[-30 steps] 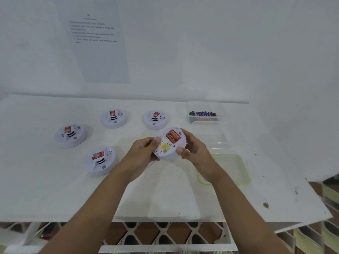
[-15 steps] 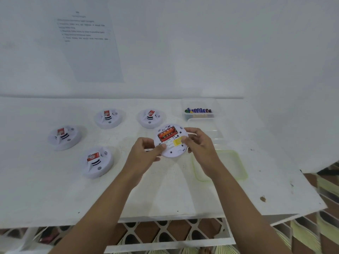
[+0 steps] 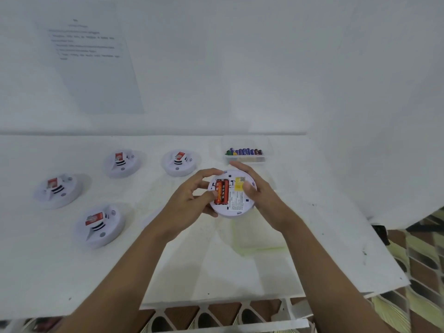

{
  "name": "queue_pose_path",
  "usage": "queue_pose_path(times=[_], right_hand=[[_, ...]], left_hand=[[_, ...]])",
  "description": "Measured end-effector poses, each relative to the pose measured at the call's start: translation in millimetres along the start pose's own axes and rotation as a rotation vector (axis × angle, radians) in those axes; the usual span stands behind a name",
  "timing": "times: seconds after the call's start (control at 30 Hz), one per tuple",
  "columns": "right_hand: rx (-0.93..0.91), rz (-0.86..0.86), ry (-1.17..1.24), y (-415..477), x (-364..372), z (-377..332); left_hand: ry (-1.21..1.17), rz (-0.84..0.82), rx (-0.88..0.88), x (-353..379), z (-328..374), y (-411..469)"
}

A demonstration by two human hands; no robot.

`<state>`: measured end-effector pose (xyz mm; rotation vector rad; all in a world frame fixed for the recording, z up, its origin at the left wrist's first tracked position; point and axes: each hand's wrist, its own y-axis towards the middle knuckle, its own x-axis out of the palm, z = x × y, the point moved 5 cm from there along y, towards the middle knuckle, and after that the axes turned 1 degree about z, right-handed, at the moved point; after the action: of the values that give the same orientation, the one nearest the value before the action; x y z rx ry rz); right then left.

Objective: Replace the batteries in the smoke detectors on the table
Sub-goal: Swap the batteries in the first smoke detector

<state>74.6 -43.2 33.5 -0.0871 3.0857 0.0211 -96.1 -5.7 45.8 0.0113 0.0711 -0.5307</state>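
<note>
At frame centre, your right hand (image 3: 262, 200) clamps the detector (image 3: 236, 204); your left hand (image 3: 189, 205) curls round its rim, thumb seemingly on the batteries (image 3: 222, 192): lever one end up.

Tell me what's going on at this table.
A person grips a smoke detector underside up between the left hand and the right hand. Its compartment is open, two red batteries inside, the left thumb touching them. Four other smoke detectors lie on the table at the left; a clear box of batteries stands behind.
</note>
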Motion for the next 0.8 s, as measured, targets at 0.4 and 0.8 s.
queue_pose_path(times=[0.4,0.8], right_hand=[[-0.05,-0.18,-0.118,-2,-43,-6],[-0.091,-0.1,-0.283,3,-79,-4]], left_hand=[[0.102,-0.024,0.023,36,10,21],[0.511,0.069,0.16,58,18,57]])
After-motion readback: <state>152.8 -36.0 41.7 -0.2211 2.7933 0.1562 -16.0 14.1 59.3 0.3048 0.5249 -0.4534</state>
